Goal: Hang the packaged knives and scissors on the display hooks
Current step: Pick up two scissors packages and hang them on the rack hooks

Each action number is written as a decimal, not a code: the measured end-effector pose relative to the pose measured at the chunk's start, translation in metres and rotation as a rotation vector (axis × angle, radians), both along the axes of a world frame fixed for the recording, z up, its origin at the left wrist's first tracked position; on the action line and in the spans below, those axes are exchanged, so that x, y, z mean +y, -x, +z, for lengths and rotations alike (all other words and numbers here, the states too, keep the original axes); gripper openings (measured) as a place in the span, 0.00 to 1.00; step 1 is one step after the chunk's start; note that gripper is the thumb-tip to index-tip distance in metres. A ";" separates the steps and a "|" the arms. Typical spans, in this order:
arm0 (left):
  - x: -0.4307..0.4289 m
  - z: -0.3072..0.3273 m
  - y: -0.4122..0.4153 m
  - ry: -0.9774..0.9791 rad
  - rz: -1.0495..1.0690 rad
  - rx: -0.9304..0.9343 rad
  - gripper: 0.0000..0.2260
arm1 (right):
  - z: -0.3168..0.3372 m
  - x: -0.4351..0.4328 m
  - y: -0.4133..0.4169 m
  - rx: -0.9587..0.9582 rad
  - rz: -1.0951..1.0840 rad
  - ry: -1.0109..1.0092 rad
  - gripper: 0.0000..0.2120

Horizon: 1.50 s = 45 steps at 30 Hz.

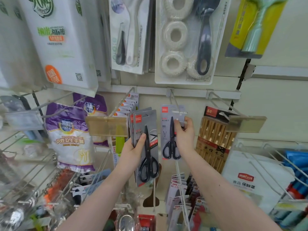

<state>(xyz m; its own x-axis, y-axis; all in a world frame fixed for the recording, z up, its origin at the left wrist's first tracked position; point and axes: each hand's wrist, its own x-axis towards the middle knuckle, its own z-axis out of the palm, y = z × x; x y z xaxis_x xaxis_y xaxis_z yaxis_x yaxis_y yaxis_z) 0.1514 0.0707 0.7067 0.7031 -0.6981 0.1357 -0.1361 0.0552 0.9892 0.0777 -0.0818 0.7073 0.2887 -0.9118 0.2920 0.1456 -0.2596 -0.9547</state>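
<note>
The display wall (275, 100) is carrying rows of wire hooks, most of them loaded with hanging goods: cleaning sponges and brushes above, a purple glove pack (70, 137) at the left, a chopstick pack (215, 140) at the right. Between those two, one display hook (175, 102) is projecting from the rail toward the camera and is standing as the target.

The step in hand appears to be threading one scissors card onto that hook. The right hand (185, 137) is holding a single packaged pair of scissors (171, 134) upright directly under the hook. Its thumb and fingers (177, 127) are pinching the card's right edge, just below the hang slot. The slot is sitting at the hook's wire; whether the tip is already passing through it cannot be told.

The left hand (133, 150) is gripping a small stack of scissors cards (146, 147) just to the left, at a slight tilt, thumb pressed on the front card, the other fingers hidden behind. These cards are waiting, well clear of any hook.

The next move likely calls for:
- keeping the slot level with the hook tip;
- sliding the card back along the wire toward the wall;
- loosening the pinch only once the card is hanging freely;
- taking the front card from the left-hand stack.
</note>
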 end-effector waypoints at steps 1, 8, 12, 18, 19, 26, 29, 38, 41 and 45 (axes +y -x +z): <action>-0.001 0.000 0.000 0.008 -0.003 -0.002 0.14 | 0.000 -0.002 0.000 -0.001 0.005 0.000 0.04; -0.002 -0.002 0.006 0.044 -0.032 -0.002 0.14 | -0.002 0.003 0.015 0.008 -0.107 -0.013 0.15; 0.001 -0.004 0.011 0.102 -0.055 0.049 0.09 | -0.004 0.043 0.036 -0.022 -0.091 0.064 0.11; 0.010 -0.020 0.014 0.168 -0.084 0.227 0.08 | -0.025 0.092 0.037 0.108 0.163 0.081 0.17; 0.012 -0.023 0.014 0.174 -0.092 0.249 0.09 | -0.027 0.094 0.036 0.139 0.166 0.092 0.16; 0.023 -0.030 0.016 0.301 -0.124 0.323 0.09 | -0.025 0.106 0.041 0.107 0.168 0.073 0.10; 0.025 -0.032 0.015 0.325 -0.141 0.319 0.08 | -0.025 0.104 0.046 0.043 0.156 0.017 0.09; 0.016 -0.024 0.018 0.283 -0.028 0.201 0.08 | -0.017 0.092 0.060 -0.027 0.083 0.053 0.10; 0.016 -0.021 0.017 0.286 -0.010 0.148 0.08 | -0.012 0.088 0.065 -0.053 0.040 0.074 0.12; 0.018 -0.023 0.015 0.277 0.036 0.087 0.07 | -0.009 0.080 0.069 -0.048 -0.001 0.107 0.13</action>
